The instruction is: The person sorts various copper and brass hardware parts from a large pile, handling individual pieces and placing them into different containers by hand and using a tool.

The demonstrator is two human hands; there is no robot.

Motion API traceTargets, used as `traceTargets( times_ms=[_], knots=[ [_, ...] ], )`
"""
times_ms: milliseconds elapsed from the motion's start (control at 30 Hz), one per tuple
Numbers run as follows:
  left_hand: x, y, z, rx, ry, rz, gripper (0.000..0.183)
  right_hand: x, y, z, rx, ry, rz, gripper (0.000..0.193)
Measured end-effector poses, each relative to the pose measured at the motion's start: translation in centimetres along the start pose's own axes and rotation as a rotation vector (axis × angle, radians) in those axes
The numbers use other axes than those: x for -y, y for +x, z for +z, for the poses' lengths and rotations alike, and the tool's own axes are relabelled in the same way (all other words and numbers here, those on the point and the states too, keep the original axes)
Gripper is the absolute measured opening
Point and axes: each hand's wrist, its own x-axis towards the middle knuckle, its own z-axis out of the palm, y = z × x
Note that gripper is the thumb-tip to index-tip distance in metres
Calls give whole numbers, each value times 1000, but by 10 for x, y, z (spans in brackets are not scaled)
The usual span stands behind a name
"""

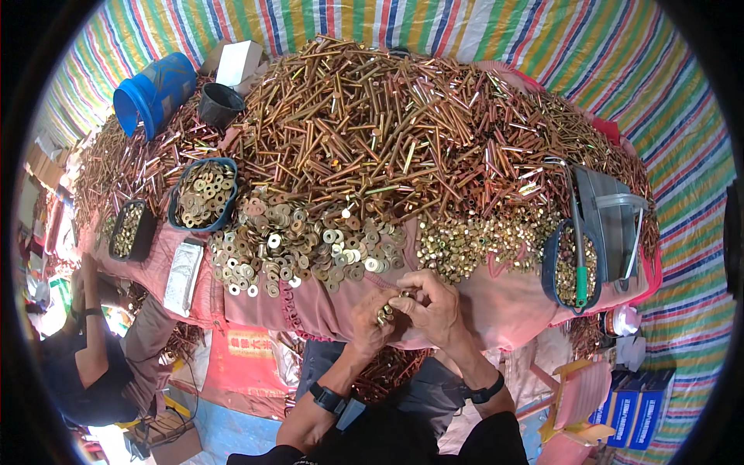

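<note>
I see the left hand (370,319) curled round small brassy pieces (385,313), their line slanting up rightward; right hand (439,311) bent over them, hold I can't tell; washers (314,242), nuts (465,242) crowd beyond

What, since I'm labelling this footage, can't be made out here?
All in the head view:
Small metal parts between the left hand and right hand: exact count, partly covered by those hands.
Black bucket: contents, lost in its dark interior.
Whatever supports the pink cloth: covered by that cloth.
Co-worker, lower left: partly cut off by the fisheye rim.
</note>
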Motion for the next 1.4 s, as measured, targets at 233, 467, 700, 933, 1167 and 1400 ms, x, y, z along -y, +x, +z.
traceTargets(
  times_ms=[233,467,700,933,1167,1400],
  knots=[
    [-1,1,8,-75,-11,-115,41,-21,3,-15,-1,306,416,16],
    [-1,2,8,-69,-72,-215,52,-30,19,-14,172,-157,308,17],
    [-6,4,1,40,-20,-241,67,-57,64,22,118,-438,227,21],
    [-4,6,3,32,23,-112,56,-61,66,19,125,-423,187,19],
    [-5,6,0,63,28,-132,53,-68,59,19,61,-155,181,17],
    [-2,7,-3,134,6,-219,62,-42,41,-19,168,597,540,21]
  ],
)
